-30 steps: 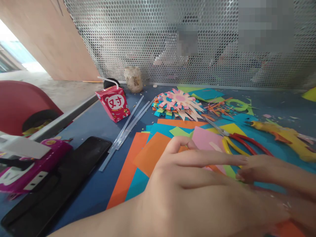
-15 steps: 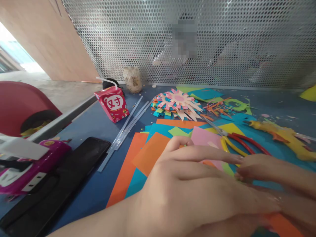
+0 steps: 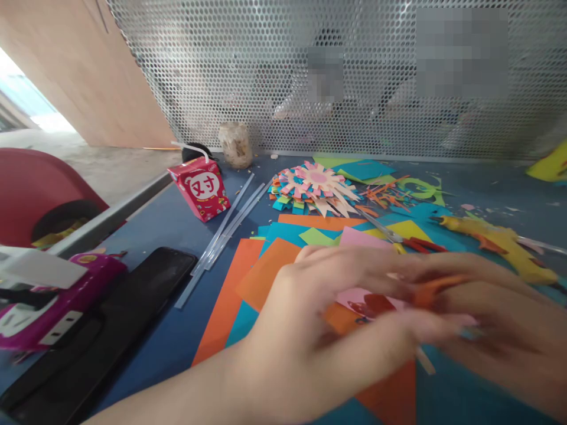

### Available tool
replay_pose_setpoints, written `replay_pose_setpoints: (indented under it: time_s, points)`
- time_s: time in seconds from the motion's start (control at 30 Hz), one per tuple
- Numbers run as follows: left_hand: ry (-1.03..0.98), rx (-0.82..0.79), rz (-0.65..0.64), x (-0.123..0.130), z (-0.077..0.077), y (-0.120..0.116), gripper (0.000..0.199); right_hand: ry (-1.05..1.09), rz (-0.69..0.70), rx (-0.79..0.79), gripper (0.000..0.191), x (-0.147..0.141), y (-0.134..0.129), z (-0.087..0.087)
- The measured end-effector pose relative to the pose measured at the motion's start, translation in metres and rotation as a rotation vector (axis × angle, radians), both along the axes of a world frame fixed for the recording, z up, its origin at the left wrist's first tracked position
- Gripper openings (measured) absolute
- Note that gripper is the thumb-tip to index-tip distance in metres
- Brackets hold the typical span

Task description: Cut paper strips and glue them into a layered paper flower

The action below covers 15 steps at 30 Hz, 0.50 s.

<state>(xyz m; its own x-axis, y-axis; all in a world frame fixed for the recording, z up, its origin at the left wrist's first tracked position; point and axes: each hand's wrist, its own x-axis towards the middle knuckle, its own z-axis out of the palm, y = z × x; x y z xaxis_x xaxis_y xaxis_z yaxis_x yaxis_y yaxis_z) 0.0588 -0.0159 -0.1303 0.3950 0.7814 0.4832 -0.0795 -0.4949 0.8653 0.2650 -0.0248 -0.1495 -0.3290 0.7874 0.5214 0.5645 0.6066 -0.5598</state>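
My left hand (image 3: 323, 313) reaches in over the paper, its thumb and fingers curled towards my right hand (image 3: 500, 313). Between the two sets of fingertips is a small orange paper piece (image 3: 436, 289), held by both hands; motion blurs the exact grip. Beneath them lie orange paper (image 3: 217, 301), blue paper (image 3: 456, 383) and pink paper (image 3: 361, 237). A dark red shape (image 3: 372, 305) shows in the gap under my left hand, too unclear to name. Scissors (image 3: 392, 235) with red and yellow handles lie just beyond, partly covered by my hands.
Behind the paper sits a fringed paper rosette (image 3: 319, 180). A yellow glue gun (image 3: 500, 242) lies to the right. On the left are clear glue sticks (image 3: 230, 227), a red drink carton (image 3: 201, 189), a black phone (image 3: 150, 283) and a purple toy-like object (image 3: 93, 283). A perforated metal panel (image 3: 248, 65) stands behind.
My hands have lifted and turned, opening a gap under my left palm. The orange piece now shows between the fingers. My right hand now covers more of the scissors' handles.
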Motion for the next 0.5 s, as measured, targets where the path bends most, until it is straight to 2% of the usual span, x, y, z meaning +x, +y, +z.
replay_pose_setpoints:
  time_s: [0.07,0.2,0.33,0.5]
  points:
    - [-0.042,-0.134,0.021,0.0009,-0.0027,0.0005,0.013,-0.014,0.021,0.001,0.008,-0.0025,0.0012,-0.0024]
    - [-0.069,-0.308,0.013,0.0031,-0.0037,0.0038,0.019,0.108,0.068,-0.143,0.013,-0.0064,0.001,-0.0074]
    - [-0.042,-0.348,0.057,0.0047,-0.003,0.0067,0.018,0.187,0.117,-0.248,0.016,-0.0068,0.0029,-0.006]
    - [0.014,-0.305,0.108,0.0053,-0.0049,0.0084,0.011,0.215,0.147,-0.331,0.013,-0.008,0.0043,-0.0069]
